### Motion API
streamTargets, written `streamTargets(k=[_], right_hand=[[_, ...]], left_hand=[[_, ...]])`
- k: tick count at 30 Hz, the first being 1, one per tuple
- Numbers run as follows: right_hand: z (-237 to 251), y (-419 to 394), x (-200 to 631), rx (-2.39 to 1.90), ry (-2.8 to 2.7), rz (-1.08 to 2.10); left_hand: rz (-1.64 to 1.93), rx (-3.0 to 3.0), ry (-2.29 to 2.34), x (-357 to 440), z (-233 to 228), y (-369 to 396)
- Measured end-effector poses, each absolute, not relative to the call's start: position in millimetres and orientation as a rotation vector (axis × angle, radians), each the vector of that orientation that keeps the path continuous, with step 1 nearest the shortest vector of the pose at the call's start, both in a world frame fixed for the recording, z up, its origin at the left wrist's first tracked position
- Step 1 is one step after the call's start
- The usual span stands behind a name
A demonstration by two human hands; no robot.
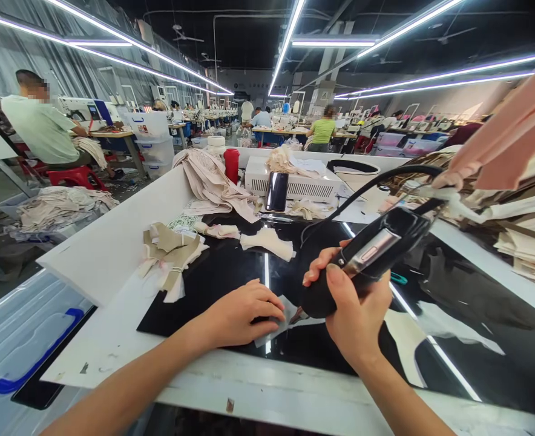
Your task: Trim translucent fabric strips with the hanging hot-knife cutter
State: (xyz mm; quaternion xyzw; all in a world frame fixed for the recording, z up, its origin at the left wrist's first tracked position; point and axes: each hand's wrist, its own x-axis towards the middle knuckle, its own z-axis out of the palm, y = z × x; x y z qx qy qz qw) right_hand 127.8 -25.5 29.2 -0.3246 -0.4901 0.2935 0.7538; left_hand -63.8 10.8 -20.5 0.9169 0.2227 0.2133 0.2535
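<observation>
My right hand [353, 309] grips a black corded hand tool [371, 251], its tip pointing down at a small grey fabric piece [280, 327] on the glossy black work surface [231, 266]. The tool's black cable [362, 188] arcs up and to the right. My left hand [242, 312] lies flat with its fingers pressing that fabric piece down, just left of the tool tip.
Beige fabric scraps [170, 254] and white pieces [267, 242] lie on the black surface. A white machine [295, 181], a red cup [232, 165] and a phone [277, 191] stand behind. Fabric stacks [526, 242] sit right, a white panel [113, 242] left. Other people sew in the background.
</observation>
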Motion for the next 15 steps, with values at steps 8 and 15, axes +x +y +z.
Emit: streamTargets(k=[8, 15], right_hand=[[28.0, -29.1, 131.6, -0.708, -1.054, 0.657], [30.9, -27.9, 130.9, -0.708, -1.044, 0.636]], left_hand=[[0.585, 2.488, 0.611, -64.2, -22.7, 11.2], [0.580, 2.482, 0.619, -63.6, -20.4, 10.3]])
